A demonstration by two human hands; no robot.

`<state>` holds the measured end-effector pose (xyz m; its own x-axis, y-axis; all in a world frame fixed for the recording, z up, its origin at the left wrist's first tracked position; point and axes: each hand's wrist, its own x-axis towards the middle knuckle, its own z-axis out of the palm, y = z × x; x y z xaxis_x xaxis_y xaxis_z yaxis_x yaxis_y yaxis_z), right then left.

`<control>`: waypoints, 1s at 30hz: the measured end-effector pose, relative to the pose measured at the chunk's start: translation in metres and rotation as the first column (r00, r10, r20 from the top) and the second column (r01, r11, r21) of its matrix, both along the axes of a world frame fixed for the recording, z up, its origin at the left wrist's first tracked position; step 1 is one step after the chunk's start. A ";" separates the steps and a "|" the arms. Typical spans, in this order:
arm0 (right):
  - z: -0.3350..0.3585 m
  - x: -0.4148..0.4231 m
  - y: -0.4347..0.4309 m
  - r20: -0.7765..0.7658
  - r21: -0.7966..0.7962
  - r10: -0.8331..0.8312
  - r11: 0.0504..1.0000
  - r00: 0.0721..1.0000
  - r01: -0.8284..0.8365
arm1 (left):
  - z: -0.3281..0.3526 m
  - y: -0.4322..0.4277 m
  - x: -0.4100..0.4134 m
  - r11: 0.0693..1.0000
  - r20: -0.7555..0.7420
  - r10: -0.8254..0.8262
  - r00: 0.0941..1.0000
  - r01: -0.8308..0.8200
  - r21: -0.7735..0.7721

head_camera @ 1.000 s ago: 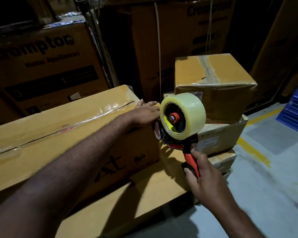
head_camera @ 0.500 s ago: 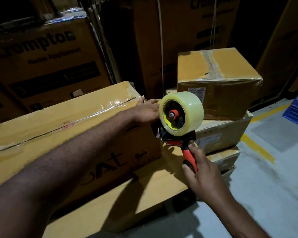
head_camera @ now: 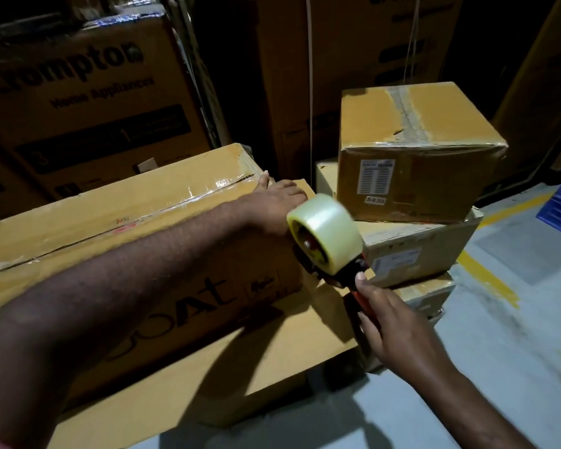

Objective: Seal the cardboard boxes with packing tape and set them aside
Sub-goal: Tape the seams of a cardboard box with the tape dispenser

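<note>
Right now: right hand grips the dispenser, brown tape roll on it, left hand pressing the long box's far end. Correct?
Only the colour is wrong: the tape roll is clear, not brown, per the head view. The right hand grips the dispenser and the left hand presses the far end of the long box.

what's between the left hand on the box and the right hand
In the head view, the clear tape roll on its dispenser lies between left hand and right hand.
</note>
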<state>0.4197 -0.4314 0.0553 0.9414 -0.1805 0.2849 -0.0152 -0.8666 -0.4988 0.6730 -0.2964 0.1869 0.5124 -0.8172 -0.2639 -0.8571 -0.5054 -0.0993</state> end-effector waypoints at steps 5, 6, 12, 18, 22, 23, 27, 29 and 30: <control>-0.007 0.004 0.018 -0.023 0.193 -0.068 0.979 0.997 0.071 | -0.003 0.003 0.009 1.000 0.043 -0.005 0.999 0.006 -0.023; -0.006 0.007 0.021 -0.022 0.223 -0.066 0.972 0.998 0.069 | -0.003 0.005 0.011 1.000 0.051 0.000 0.999 0.001 -0.023; 0.001 0.019 0.023 -0.029 0.400 -0.065 0.914 0.997 0.071 | 0.003 0.026 0.018 1.000 0.063 0.019 0.998 -0.018 -0.019; -0.006 0.019 0.028 -0.075 0.565 -0.011 0.824 0.997 0.052 | 0.003 0.075 0.023 0.998 0.068 0.063 0.996 -0.061 -0.027; -0.010 0.033 0.041 -0.121 0.803 0.016 0.590 0.992 0.089 | 0.003 0.126 0.016 0.994 0.038 0.100 0.994 -0.099 -0.038; -0.009 0.039 0.045 -0.122 0.858 0.030 0.505 0.992 0.090 | 0.003 0.136 0.012 0.995 0.032 0.088 0.996 -0.087 -0.043; -0.010 0.070 0.060 -0.130 0.947 0.085 0.305 0.988 0.098 | 0.003 0.163 0.003 0.992 -0.035 0.075 0.997 -0.078 -0.102; -0.014 0.088 0.068 -0.145 0.966 0.095 0.230 0.985 0.120 | 0.002 0.172 -0.002 0.983 -0.073 0.091 0.993 -0.101 -0.150; -0.017 0.098 0.072 -0.151 0.971 0.104 0.202 0.983 0.128 | 0.001 0.175 -0.004 0.980 -0.089 0.101 0.991 -0.115 -0.164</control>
<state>0.5173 -0.3591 0.0387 0.9398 -0.2161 -0.2649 -0.1915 0.3091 -0.9316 0.6691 -0.1210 0.1883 0.5830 -0.7944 -0.1705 -0.7984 -0.5990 0.0613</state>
